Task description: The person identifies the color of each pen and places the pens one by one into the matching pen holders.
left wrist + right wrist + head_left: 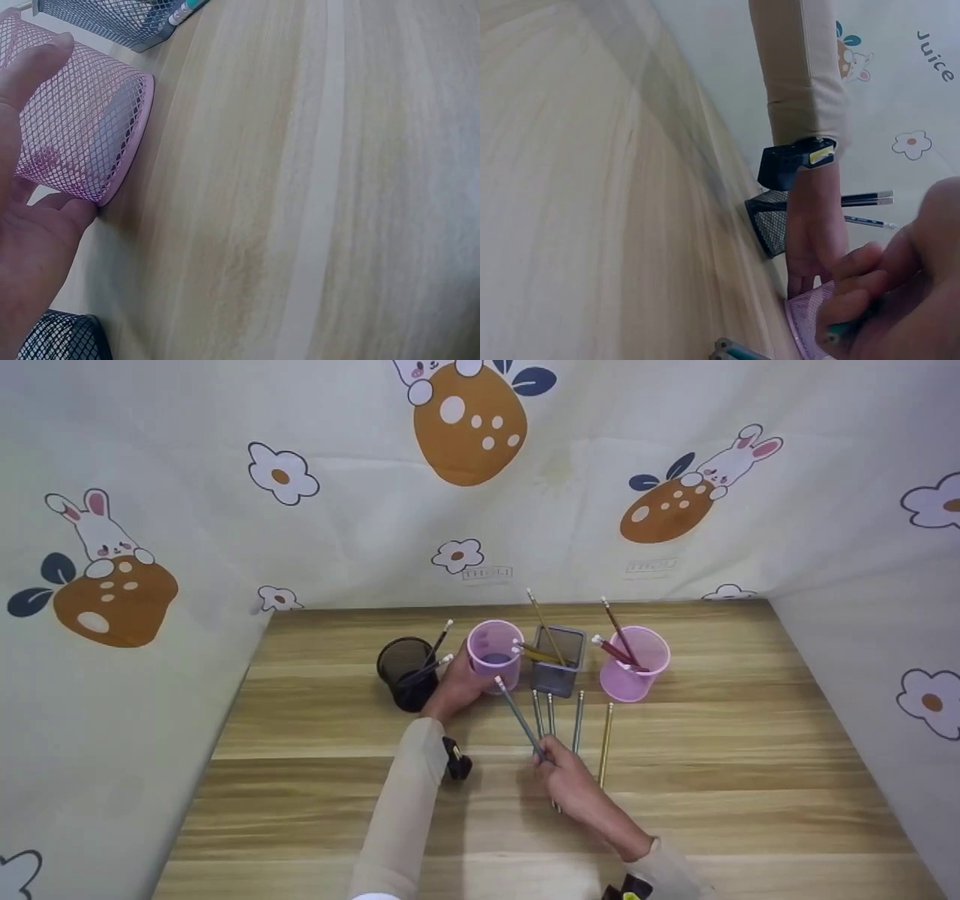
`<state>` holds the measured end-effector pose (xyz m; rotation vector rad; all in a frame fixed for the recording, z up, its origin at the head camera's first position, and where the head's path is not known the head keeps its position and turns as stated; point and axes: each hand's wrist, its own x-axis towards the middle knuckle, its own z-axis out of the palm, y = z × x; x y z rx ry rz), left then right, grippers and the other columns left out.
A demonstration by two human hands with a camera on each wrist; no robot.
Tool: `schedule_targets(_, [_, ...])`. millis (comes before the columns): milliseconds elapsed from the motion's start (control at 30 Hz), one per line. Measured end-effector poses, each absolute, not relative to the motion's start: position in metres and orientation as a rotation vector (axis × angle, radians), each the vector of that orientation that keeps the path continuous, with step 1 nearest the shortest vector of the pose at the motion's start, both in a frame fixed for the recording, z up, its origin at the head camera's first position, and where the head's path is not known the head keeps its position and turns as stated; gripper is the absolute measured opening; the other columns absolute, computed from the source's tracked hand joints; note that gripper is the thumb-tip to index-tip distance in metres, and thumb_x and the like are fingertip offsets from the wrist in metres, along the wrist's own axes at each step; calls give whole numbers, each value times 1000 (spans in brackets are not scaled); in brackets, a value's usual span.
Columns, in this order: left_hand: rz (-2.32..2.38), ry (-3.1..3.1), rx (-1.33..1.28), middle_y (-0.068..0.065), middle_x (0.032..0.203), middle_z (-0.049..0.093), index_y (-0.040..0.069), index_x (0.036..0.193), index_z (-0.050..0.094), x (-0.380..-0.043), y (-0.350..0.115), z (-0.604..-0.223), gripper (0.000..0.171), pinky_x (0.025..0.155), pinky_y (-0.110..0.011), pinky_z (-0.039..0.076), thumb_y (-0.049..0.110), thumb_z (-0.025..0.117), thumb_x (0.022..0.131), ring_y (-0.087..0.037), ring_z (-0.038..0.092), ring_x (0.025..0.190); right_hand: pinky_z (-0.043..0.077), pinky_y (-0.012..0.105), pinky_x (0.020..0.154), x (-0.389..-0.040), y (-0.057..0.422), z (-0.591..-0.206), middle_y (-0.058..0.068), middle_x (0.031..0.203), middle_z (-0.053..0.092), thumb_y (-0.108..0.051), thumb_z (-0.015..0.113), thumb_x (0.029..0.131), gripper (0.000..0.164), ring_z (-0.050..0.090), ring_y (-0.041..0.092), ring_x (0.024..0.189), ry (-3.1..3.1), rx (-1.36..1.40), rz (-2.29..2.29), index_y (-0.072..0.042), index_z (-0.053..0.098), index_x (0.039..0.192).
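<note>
My left hand (465, 686) grips a round pink mesh pencil cup (506, 671) from its left side. In the left wrist view the thumb lies along one side of the cup's mesh (71, 112) and the fingers are at the other. My right hand (574, 787) holds a teal pencil (517, 715) near its lower end, its white eraser end tilted up toward that cup. In the right wrist view, curled fingers surround the pencil's tip end (840, 330). Beside and beneath the right hand, teal pencils (577, 720) and one yellow pencil (605, 742) lie on the table.
Left of the held cup stands a black mesh cup (411, 694) with dark pencils. To its right are a grey square mesh holder (553, 682) with yellow pencils and another pink cup (630, 684) with red pencils. A printed curtain (360, 525) hangs behind the wooden table (300, 787).
</note>
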<state>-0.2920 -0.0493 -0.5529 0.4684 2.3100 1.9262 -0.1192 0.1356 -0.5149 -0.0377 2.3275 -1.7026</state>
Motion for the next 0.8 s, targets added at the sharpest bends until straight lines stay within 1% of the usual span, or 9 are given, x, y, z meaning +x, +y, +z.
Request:
schedule_targets(67, [1921, 2309, 461, -23, 143, 53, 4, 151, 34, -292, -49, -553, 89, 120, -47, 36, -5, 78, 74, -37, 49, 135, 31, 20, 49, -120, 135, -510, -2, 67, 44, -6, 43, 95, 9, 39, 12, 57, 2290, 34, -1777, -1, 50, 92])
schedule_targets(167, [1935, 2291, 470, -24, 143, 52, 5, 152, 34, -291, -50, -552, 90, 120, -48, 36, -5, 78, 75, -37, 49, 135, 31, 22, 51, -123, 133, -502, -3, 66, 44, -26, 48, 103, 25, 39, 12, 58, 2301, 107, -1831, -6, 51, 88])
schedule_targets(267, [1951, 2285, 476, -26, 143, 51, 3, 151, 34, -287, -50, -547, 88, 120, -51, 35, -7, 76, 74, -40, 48, 135, 32, 22, 52, -128, 133, -498, -3, 66, 45, -37, 49, 105, 34, 39, 10, 58, 2395, 89, -1847, -8, 58, 89])
schedule_targets(333, [1950, 2292, 471, -26, 142, 52, 2, 150, 35, -287, -50, -548, 88, 120, -51, 35, -7, 77, 73, -40, 49, 135, 33, 20, 50, -132, 133, -494, -2, 64, 45, -34, 46, 107, 34, 40, 8, 54, 2425, 4, -1907, -6, 62, 95])
schedule_targets(400, [1946, 2298, 458, -25, 142, 53, 3, 150, 36, -288, -50, -550, 89, 119, -50, 35, -6, 77, 71, -40, 49, 134, 35, 19, 47, -135, 134, -490, 3, 64, 49, -26, 43, 108, 30, 42, 7, 51, 2414, -107, -1991, -4, 64, 106])
schedule_targets(500, [1935, 2305, 452, -23, 140, 54, 4, 150, 36, -292, -50, -556, 92, 118, -49, 36, -2, 80, 70, -37, 50, 132, 41, 21, 43, -141, 135, -484, 12, 71, 58, -18, 40, 108, 28, 48, 9, 50, 2317, -250, -2130, -1, 57, 122])
schedule_targets(567, [1922, 2315, 448, -22, 140, 54, 5, 151, 35, -292, -51, -557, 94, 118, -48, 37, 0, 81, 70, -36, 51, 132, 48, 24, 46, -147, 137, -480, 16, 85, 62, -15, 38, 109, 28, 53, 12, 56, 2274, -303, -2181, 1, 49, 129])
schedule_targets(667, [1915, 2314, 446, -21, 141, 54, 6, 152, 34, -292, -51, -555, 95, 119, -47, 37, 2, 82, 70, -35, 51, 133, 54, 27, 54, -157, 139, -473, 10, 94, 61, -12, 38, 108, 26, 56, 13, 65, 2235, -320, -2245, 5, 40, 128])
schedule_targets(800, [1907, 2306, 428, -19, 141, 54, 9, 152, 34, -291, -52, -554, 94, 119, -46, 37, 2, 82, 71, -33, 51, 133, 52, 26, 53, -171, 143, -463, 4, 88, 56, -12, 41, 107, 24, 53, 11, 61, 2245, -241, -2338, 10, 41, 118])
